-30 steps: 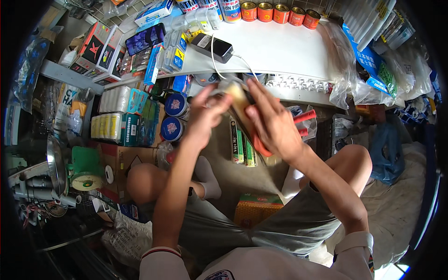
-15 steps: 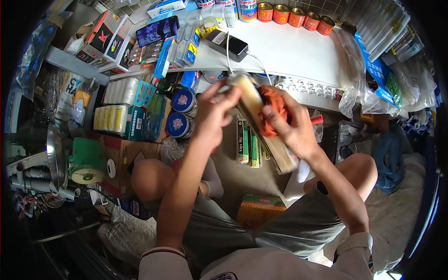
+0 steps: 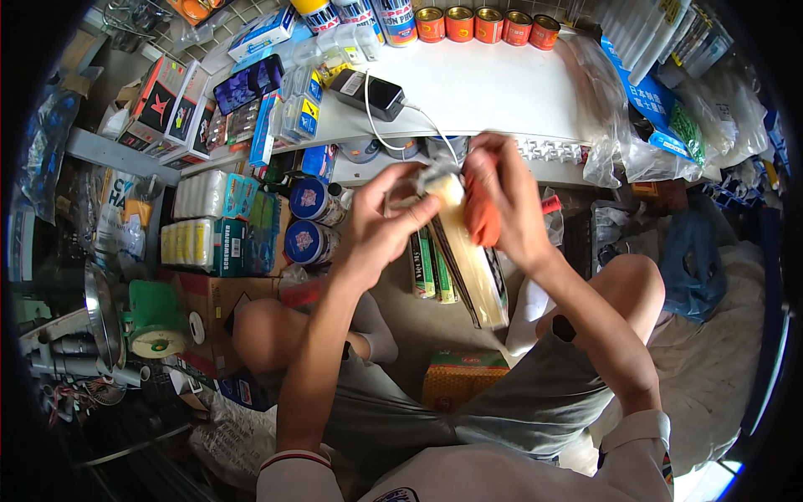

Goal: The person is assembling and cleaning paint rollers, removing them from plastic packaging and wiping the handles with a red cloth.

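Observation:
A long, narrow box [image 3: 470, 266] with a cream side and dark edges slants in front of me over the floor. My left hand [image 3: 378, 224] grips its upper end, thumb on the cream side, where some clear plastic shows. Bunched in my right hand [image 3: 512, 209] is an orange-red cloth [image 3: 481, 209], held against the box's upper right side; the fingers are blurred. Behind the box, several narrow green boxes [image 3: 424, 272] stand on the floor between my feet.
A white shelf [image 3: 493, 92] ahead carries a black power adapter [image 3: 368, 94], a phone [image 3: 248, 84], spray cans [image 3: 395, 21] and small red tins [image 3: 460, 25]. A green scale [image 3: 156, 314] stands at left. A yellow-brown box [image 3: 462, 378] lies between my legs, and a blue plastic bag [image 3: 693, 259] at right.
My right hand and the cloth have moved up toward the box's upper end. The box now stands more upright and slightly lower. The whole view has shifted a little.

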The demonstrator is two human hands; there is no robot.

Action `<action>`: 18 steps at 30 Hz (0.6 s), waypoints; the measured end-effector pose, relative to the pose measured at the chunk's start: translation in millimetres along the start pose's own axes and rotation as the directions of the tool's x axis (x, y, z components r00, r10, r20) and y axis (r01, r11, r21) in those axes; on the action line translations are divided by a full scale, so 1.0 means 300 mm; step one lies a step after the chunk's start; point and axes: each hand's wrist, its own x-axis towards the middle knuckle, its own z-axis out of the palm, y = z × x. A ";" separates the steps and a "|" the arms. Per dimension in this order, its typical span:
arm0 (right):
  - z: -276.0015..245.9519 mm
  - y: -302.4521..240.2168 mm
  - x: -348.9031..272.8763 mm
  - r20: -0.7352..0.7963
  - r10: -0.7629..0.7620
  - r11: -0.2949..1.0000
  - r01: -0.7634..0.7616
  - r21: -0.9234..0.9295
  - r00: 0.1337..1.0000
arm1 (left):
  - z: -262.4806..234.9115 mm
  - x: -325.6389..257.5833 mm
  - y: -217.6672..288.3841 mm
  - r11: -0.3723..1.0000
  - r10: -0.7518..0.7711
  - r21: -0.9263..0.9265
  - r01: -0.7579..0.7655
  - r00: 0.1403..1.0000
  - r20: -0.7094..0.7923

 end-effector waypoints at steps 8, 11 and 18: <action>-0.034 -0.099 0.029 0.258 0.134 0.980 -0.090 -0.175 0.957 | -0.032 0.012 0.014 0.992 -0.015 -0.125 -0.010 0.980 -0.197; -0.048 -0.100 -0.016 0.352 -0.055 0.976 0.124 -0.177 0.934 | -0.141 0.034 -0.018 0.988 -0.060 -0.152 0.000 0.920 -0.387; -0.072 -0.071 -0.102 0.351 -0.071 0.982 0.127 -0.140 0.934 | -0.243 0.036 -0.029 0.980 -0.052 -0.196 -0.036 0.903 -0.426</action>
